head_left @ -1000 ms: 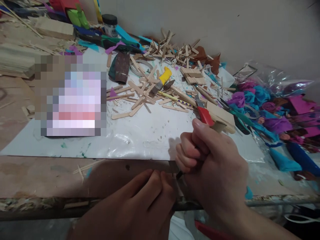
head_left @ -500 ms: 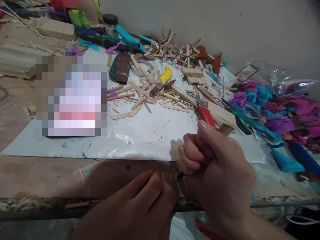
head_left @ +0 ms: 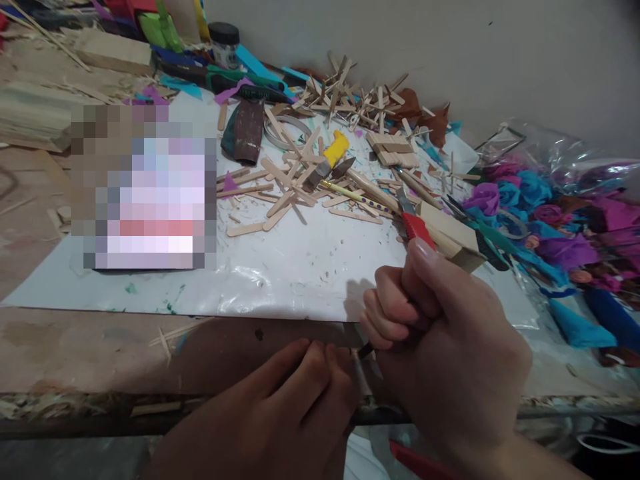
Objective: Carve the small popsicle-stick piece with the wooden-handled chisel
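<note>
My right hand [head_left: 440, 347] is closed in a fist with the thumb on top. From under its little finger pokes the dark narrow end of a tool [head_left: 367, 350]; the rest of it is hidden in the fist. My left hand [head_left: 295, 400] is just left of it at the table's front edge, fingers bent and pressed together. What those fingers hold is hidden, though a small pale bit shows at their right side, by the dark end. Just beyond my right thumb lies a red utility knife [head_left: 419, 228], blade out, against a wooden block [head_left: 450, 233].
Craft sticks [head_left: 287, 183] lie scattered over a white sheet [head_left: 280, 287], with a yellow-handled hammer [head_left: 333, 153], a patterned pencil [head_left: 355, 195] and green-handled scissors [head_left: 487, 243]. Crepe-paper flowers [head_left: 530, 190] are at right. A blurred-out patch [head_left: 155, 200] covers something at left.
My right hand has shifted slightly to the right, its dark tool end moving with it. My left hand stays nearly in place. The whole view has shifted a little.
</note>
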Motion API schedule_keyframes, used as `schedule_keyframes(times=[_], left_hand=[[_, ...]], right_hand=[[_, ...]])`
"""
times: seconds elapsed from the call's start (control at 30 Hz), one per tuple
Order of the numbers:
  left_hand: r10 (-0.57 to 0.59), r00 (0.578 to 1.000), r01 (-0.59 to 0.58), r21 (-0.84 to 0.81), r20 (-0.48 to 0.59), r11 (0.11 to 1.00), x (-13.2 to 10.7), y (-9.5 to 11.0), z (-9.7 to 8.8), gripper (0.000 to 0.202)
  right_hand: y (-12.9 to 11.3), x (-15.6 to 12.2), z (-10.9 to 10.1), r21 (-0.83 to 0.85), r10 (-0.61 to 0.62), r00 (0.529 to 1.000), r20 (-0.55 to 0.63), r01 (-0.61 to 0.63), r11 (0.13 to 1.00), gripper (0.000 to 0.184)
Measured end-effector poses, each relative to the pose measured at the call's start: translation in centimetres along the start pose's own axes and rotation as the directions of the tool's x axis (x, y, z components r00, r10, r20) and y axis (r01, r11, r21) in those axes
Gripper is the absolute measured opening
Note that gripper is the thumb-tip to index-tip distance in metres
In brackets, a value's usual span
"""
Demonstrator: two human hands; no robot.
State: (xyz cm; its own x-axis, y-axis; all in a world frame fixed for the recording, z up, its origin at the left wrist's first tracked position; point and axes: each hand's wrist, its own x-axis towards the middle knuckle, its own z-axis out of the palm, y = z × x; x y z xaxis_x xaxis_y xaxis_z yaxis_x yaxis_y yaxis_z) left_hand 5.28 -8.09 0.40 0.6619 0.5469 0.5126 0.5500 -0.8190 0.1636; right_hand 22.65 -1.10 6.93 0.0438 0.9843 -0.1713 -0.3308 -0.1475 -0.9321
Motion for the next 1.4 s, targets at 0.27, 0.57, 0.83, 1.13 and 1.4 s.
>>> schedule_keyframes(times=[0.27, 0.57, 0.83, 1.13, 1.4], left_hand=[[0.011, 1.000, -0.011, 0.013, 0.015, 1.000, 0.0, -0.1, -0.4, 0.028], [0.036, 0.997, -0.037, 0.012, 0.075, 0.999, 0.8, -0.2, -0.5, 0.027], [0.046, 0.995, -0.046, -0.001, 0.092, 0.999, 2.4, -1.1, -1.1, 0.033], [0.041, 0.995, -0.040, -0.013, 0.089, 0.999, 2.4, -0.9, -1.6, 0.029], [0.039, 0.995, -0.037, -0.033, 0.088, 0.999, 2.0, -0.5, -1.6, 0.029]], right_hand=[[0.1, -0.2, 0.0, 0.002, -0.011, 1.000, -0.021, 0.011, 1.000, 0.078], [0.0, -0.2, -0.1, -0.005, -0.018, 1.000, 0.006, 0.018, 1.000, 0.078], [0.0, 0.0, -0.1, -0.001, -0.008, 1.000, -0.019, 0.008, 1.000, 0.078], [0.7, -0.7, 0.8, -0.018, -0.123, 0.987, -0.106, 0.121, 0.992, 0.062], [0.4, -1.8, 1.6, -0.047, -0.132, 0.980, -0.146, 0.126, 0.991, 0.060]])
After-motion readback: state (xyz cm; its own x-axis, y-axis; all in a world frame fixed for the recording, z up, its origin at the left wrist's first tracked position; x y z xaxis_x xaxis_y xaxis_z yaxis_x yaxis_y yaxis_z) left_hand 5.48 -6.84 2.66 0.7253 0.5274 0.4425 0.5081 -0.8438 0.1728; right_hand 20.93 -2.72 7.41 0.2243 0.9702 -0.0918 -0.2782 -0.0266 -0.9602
